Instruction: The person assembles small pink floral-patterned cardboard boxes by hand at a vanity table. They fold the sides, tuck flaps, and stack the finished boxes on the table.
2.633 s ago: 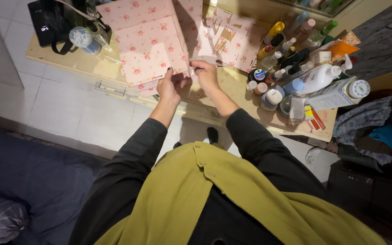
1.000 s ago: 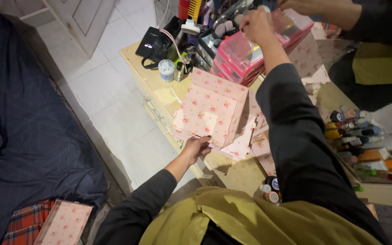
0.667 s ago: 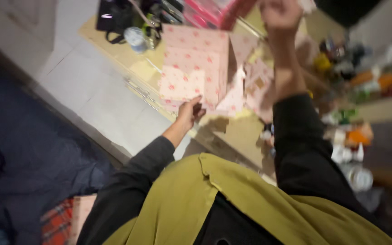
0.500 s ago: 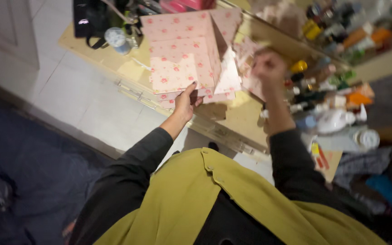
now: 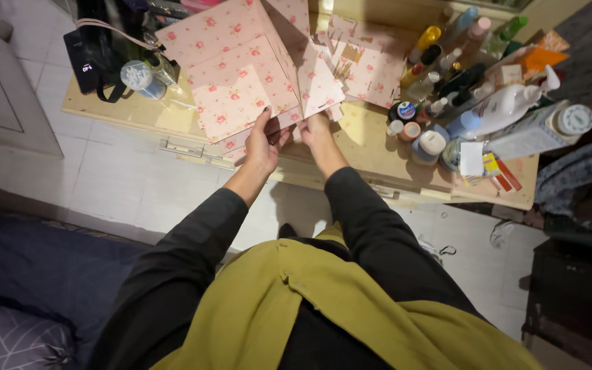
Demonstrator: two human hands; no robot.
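Keep both hands low on the pink floral box [image 5: 238, 65] and work from its near bottom edge — that is where the loose panels meet. Your left hand [image 5: 263, 142] grips the lower front corner of the box, thumb on the front face and fingers tucked underneath; your right hand [image 5: 315, 130] pinches the bottom of a floral flap [image 5: 323, 85] just beside it, closed on the card. Hold the box steady with the left and let the right do the fine aligning, so the thin card does not buckle.

The box stands on the yellowish dresser top [image 5: 371, 140], close to its front edge and toward its left half, slightly overhanging. It is pale pink card printed with small red roses — one side appears to splay open, with more flat floral pieces [image 5: 371, 65] lying behind it. A crowd of bottles [image 5: 498, 109] fills the right end, well apart from the box; a black bag [image 5: 101, 58] sits at the left back corner.
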